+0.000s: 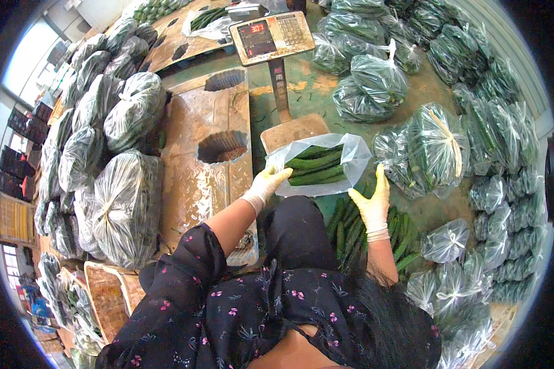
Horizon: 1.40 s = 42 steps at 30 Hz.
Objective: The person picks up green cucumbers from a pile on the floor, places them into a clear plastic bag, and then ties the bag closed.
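A clear plastic bag (354, 163) with its mouth spread open holds several long green cucumbers (317, 166). It sits over the near part of the scale's platform (294, 131). My left hand (268, 183), in a pale glove, grips the bag's left rim. To the right of the bag, my gloved right hand (373, 200) is open, thumb and fingers apart, with nothing in it. Below that hand lies a heap of loose cucumbers (349, 232), partly hidden by my right arm. The scale's display head (271, 38) stands on a post beyond the bag, its red digits lit.
Filled, tied plastic bags (129, 206) are stacked on the left. More tied bags (421, 147) stand along the right side. A wet brown pallet with holes (197, 178) lies left of the scale. At the far end, loose cucumbers (208, 18) rest on plastic sheeting.
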{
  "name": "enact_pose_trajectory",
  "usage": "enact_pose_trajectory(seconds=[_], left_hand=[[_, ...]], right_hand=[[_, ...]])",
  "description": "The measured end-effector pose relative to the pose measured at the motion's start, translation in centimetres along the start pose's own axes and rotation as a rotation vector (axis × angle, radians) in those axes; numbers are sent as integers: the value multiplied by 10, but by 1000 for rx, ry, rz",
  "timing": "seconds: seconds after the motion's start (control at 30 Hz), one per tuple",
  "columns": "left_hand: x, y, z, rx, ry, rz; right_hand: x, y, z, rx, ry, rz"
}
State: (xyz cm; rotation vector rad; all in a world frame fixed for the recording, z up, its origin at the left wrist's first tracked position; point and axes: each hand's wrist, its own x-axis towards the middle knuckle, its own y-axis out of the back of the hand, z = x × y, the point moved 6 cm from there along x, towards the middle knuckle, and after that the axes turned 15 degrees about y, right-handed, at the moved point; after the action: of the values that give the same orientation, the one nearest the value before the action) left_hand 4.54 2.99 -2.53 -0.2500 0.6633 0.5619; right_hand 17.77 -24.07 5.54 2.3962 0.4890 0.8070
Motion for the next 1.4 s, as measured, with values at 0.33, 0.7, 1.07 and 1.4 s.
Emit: enact_pose_trajectory(seconds=[0.33,0.7,1.07,1.4], left_hand=[[-31,7,16,484,-142,300],[-1,4,18,189,41,183],[-118,55,228,199,-394,398],[-319,27,282,-146,-902,-254]], right_hand=[[16,-38,3,-265,-72,-31],[91,-63,62,1047,-187,52],[198,49,-99,1234,120,5],[171,211,-240,772,568,23]])
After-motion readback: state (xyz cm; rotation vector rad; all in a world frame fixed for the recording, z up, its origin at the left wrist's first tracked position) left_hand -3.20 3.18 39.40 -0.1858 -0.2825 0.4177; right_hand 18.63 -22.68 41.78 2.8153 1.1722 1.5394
